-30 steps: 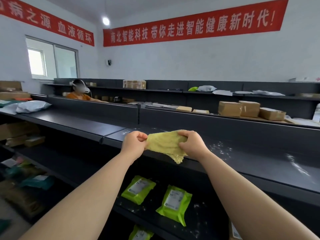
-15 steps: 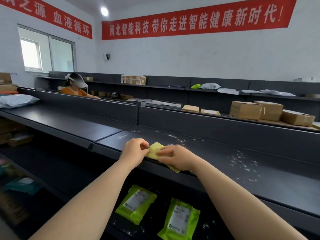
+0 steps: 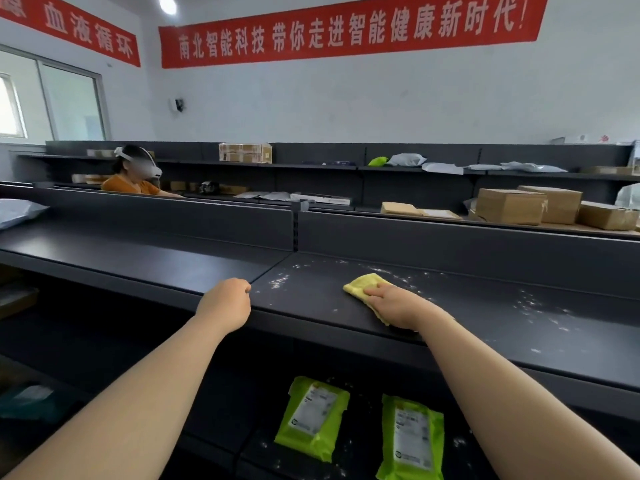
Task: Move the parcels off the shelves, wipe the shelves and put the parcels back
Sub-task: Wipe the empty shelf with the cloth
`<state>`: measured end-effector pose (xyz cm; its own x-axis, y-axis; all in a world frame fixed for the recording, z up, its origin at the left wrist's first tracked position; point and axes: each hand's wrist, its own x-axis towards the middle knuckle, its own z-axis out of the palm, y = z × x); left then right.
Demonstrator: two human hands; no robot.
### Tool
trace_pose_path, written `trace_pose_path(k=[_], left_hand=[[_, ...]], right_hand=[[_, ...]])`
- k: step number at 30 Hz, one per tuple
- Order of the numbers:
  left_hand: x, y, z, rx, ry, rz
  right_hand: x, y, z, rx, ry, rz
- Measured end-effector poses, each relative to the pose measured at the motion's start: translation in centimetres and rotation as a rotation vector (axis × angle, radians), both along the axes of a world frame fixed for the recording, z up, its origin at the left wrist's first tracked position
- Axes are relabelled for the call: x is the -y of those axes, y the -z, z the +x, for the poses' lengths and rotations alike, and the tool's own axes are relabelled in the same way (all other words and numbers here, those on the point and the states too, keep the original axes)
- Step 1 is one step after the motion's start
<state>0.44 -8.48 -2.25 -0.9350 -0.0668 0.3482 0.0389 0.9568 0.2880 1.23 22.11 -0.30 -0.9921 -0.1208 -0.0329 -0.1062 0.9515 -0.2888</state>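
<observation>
The left hand point(image 3: 227, 304) is curled into a fist and holds nothing; it hangs over the front edge of the shelf point(image 3: 485, 327). The right hand point(image 3: 398, 304) lies flat, fingers straight, pressing one yellow cloth point(image 3: 363, 285) onto the shelf. The palm covers the near half of the cloth, and the thumb is hidden. White specks point(image 3: 533, 299) are scattered over the dark shelf on both sides of the cloth, too many and too small to count.

Two green parcels point(image 3: 313, 417) with white labels lie flat side by side on the lower shelf point(image 3: 258, 448), below the hands. The right parcel point(image 3: 410, 441) is cut off by the bottom of the view. The label print is too small to read. More specks lie around them.

Past the shelf's back wall, three brown boxes point(image 3: 509, 206) stand close together on the right, the last one partly cut off by the frame edge. One taped box point(image 3: 245, 153) sits on the far top shelf, with several grey bags point(image 3: 407, 160) along it to the right; how many bags I cannot tell. One more grey bag point(image 3: 17, 211) shows at the left edge, mostly out of view.

One person point(image 3: 133, 174) in an orange top and a white headset is behind the shelving, hidden from the chest down. Two red banners point(image 3: 346, 29) hang on the walls, the left one cut off.
</observation>
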Motion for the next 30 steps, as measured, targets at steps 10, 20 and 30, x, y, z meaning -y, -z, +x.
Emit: trace_pose_path(k=[10, 20, 30], left_hand=[[5.2, 0.7, -1.9, -0.078, 0.296, 0.073], [7.6, 1.2, -3.0, -0.079, 0.352, 0.139], [8.5, 1.5, -3.5, -0.093, 0.39, 0.257]], right_hand=[[8.1, 0.7, -3.5, -0.01, 0.12, 0.056], [15.9, 0.3, -6.7, 0.013, 0.087, -0.014], [18.2, 0.3, -7.1, 0.053, 0.008, -0.237]])
